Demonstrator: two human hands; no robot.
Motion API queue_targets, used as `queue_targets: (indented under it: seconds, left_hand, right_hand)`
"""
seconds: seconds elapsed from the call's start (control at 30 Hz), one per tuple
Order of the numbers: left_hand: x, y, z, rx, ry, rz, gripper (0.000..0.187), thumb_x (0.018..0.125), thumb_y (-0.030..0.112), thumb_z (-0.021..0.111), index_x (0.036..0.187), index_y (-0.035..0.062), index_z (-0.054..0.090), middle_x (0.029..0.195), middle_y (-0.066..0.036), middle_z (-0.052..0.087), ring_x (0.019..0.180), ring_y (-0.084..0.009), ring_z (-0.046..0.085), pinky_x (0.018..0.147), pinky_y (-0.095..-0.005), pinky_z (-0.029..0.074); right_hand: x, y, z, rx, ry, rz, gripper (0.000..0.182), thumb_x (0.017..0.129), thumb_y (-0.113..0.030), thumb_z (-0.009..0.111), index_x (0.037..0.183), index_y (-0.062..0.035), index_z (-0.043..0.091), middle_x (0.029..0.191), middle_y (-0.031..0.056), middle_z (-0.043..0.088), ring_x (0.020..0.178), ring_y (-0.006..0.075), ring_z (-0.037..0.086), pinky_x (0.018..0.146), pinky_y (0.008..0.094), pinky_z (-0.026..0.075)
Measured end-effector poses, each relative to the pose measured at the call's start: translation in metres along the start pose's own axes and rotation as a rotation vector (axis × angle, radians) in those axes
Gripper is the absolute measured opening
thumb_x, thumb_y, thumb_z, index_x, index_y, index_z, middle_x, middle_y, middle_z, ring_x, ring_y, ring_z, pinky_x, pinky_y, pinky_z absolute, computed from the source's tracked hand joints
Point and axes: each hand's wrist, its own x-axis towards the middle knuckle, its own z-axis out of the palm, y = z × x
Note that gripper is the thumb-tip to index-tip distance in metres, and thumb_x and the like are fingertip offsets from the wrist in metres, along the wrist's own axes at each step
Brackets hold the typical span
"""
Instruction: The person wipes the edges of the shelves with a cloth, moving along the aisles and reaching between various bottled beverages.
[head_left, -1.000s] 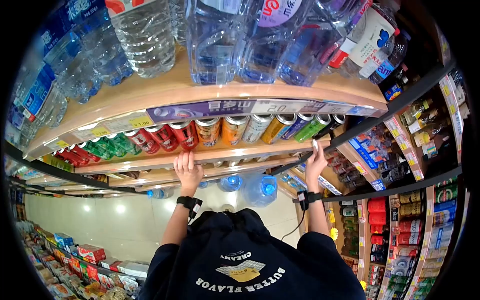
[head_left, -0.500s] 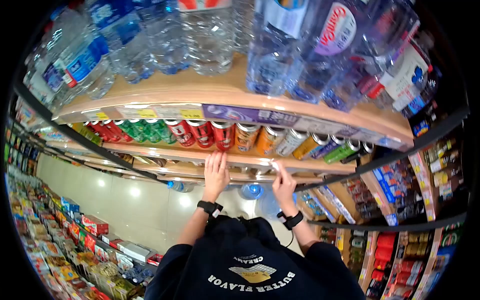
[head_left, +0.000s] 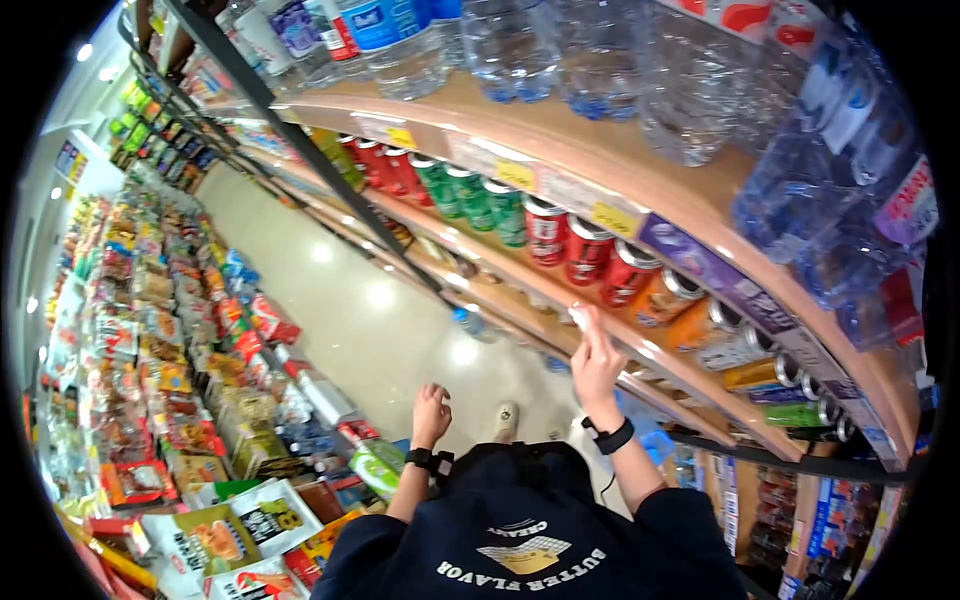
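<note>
My right hand (head_left: pixel 598 365) is raised at the edge of the drinks shelf, in front of the red cans (head_left: pixel 627 276). Its fingers are pinched on a small white piece (head_left: pixel 578 315), which could be paper or cloth. My left hand (head_left: pixel 431 415) hangs over the aisle floor, away from the shelf. Its fingers are loosely bent with a gap at the thumb, and nothing shows in them. Green cans (head_left: pixel 465 193) stand left of the red ones, and orange cans (head_left: pixel 665 298) stand to their right.
Large water bottles (head_left: pixel 600 60) stand on the upper shelf (head_left: pixel 560 140). Below it runs a strip of price labels (head_left: pixel 515 175). Packaged snacks (head_left: pixel 165 380) fill the display on the left. A bottle (head_left: pixel 470 322) stands on the floor (head_left: pixel 350 290) by the lowest shelf.
My view has swung left along the aisle. My left hand has left the shelf edge and dropped back over the floor. My right hand still pinches the white piece near the shelf edge.
</note>
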Motion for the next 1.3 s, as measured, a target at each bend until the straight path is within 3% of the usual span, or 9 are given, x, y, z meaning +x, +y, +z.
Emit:
queue_targets:
  seconds: [0.13, 0.27, 0.47, 0.67, 0.87, 1.07, 1.13, 1.27, 1.3]
  left_hand:
    - [-0.115, -0.107, 0.051, -0.019, 0.038, -0.434, 0.010, 0.068, 0.006, 0.055, 0.074, -0.0009, 0.058, 0.079, -0.022, 0.058, 0.081, -0.0420, 0.053, 0.076, -0.0478, 0.046]
    - [-0.210, -0.155, 0.075, -0.284, -0.337, -1.008, 0.019, 0.068, 0.015, 0.061, 0.074, -0.0034, 0.064, 0.064, -0.019, 0.062, 0.063, -0.0331, 0.062, 0.061, -0.0401, 0.050]
    - [-0.214, -0.188, 0.074, -1.034, 0.170, -1.358, 0.008, 0.074, 0.004, 0.058, 0.073, -0.0017, 0.064, 0.069, -0.013, 0.063, 0.054, -0.0212, 0.059, 0.049, -0.0325, 0.050]
    - [-0.179, -0.279, 0.095, -0.963, 0.281, -1.215, 0.012, 0.072, 0.007, 0.059, 0.073, -0.0032, 0.065, 0.062, -0.014, 0.063, 0.049, -0.0213, 0.061, 0.047, -0.0346, 0.051]
    - [-0.151, -0.320, 0.066, -0.624, 0.387, -1.095, 0.018, 0.071, 0.017, 0.064, 0.075, -0.0001, 0.065, 0.066, -0.013, 0.065, 0.063, -0.0245, 0.064, 0.063, -0.0359, 0.051]
    - [-0.215, -0.332, 0.107, -0.945, 0.525, -1.391, 0.009, 0.073, 0.010, 0.059, 0.072, 0.0025, 0.063, 0.062, -0.010, 0.061, 0.052, -0.0226, 0.058, 0.052, -0.0367, 0.050]
    - [-0.232, -0.315, 0.090, -1.337, 0.728, -1.635, 0.005, 0.074, 0.006, 0.056, 0.071, 0.0036, 0.060, 0.059, -0.008, 0.056, 0.046, -0.0214, 0.054, 0.043, -0.0344, 0.047]
    - [-0.250, -0.309, 0.073, -1.209, 0.687, -1.856, 0.017, 0.082, 0.009, 0.047, 0.081, 0.0000, 0.062, 0.069, -0.010, 0.060, 0.051, -0.0243, 0.056, 0.046, -0.0361, 0.047]
    - [-0.250, -0.311, 0.063, -1.086, 0.639, -1.800, 0.017, 0.080, 0.005, 0.047, 0.076, -0.0017, 0.062, 0.063, -0.013, 0.058, 0.045, -0.0252, 0.057, 0.041, -0.0359, 0.047]
  right_hand:
    - [0.013, -0.019, 0.038, 0.093, 0.007, 0.039, 0.047, 0.076, 0.006, 0.053, 0.119, -0.0132, 0.056, 0.114, 0.0098, 0.063, 0.088, 0.0310, 0.065, 0.065, 0.0394, 0.052]
    - [0.023, -0.036, 0.069, 0.059, -0.031, 0.048, 0.043, 0.080, 0.004, 0.053, 0.119, -0.0143, 0.056, 0.115, 0.0110, 0.062, 0.090, 0.0331, 0.064, 0.068, 0.0405, 0.052]
    - [0.035, -0.051, 0.108, -0.007, -0.009, -0.053, 0.042, 0.082, 0.004, 0.053, 0.120, -0.0129, 0.057, 0.115, 0.0148, 0.062, 0.093, 0.0349, 0.063, 0.071, 0.0406, 0.052]
    - [0.056, -0.076, 0.175, -0.157, -0.073, -0.048, 0.034, 0.086, 0.000, 0.049, 0.117, -0.0102, 0.059, 0.099, 0.0237, 0.062, 0.085, 0.0426, 0.060, 0.069, 0.0470, 0.047]
    - [0.092, -0.126, 0.235, -0.079, -0.171, -0.031, 0.025, 0.090, -0.003, 0.050, 0.111, -0.0036, 0.063, 0.093, 0.0232, 0.066, 0.086, 0.0348, 0.066, 0.067, 0.0405, 0.050]
    - [0.111, -0.229, 0.293, 0.164, -0.247, -0.440, 0.030, 0.087, 0.003, 0.053, 0.116, -0.0037, 0.061, 0.100, 0.0199, 0.066, 0.091, 0.0321, 0.066, 0.072, 0.0365, 0.052]
    - [0.122, -0.249, 0.326, 0.222, -0.271, -0.466, 0.032, 0.087, 0.003, 0.053, 0.118, -0.0044, 0.060, 0.101, 0.0203, 0.066, 0.091, 0.0323, 0.066, 0.071, 0.0366, 0.052]
    - [0.147, -0.262, 0.400, 0.236, -0.397, -0.245, 0.032, 0.090, 0.001, 0.048, 0.121, -0.0038, 0.056, 0.106, 0.0252, 0.062, 0.099, 0.0329, 0.063, 0.077, 0.0391, 0.050]
    - [0.154, -0.250, 0.428, 0.199, -0.240, -0.400, 0.032, 0.091, 0.000, 0.047, 0.122, -0.0035, 0.055, 0.079, 0.0190, 0.066, 0.045, 0.0200, 0.057, 0.046, 0.0359, 0.043]
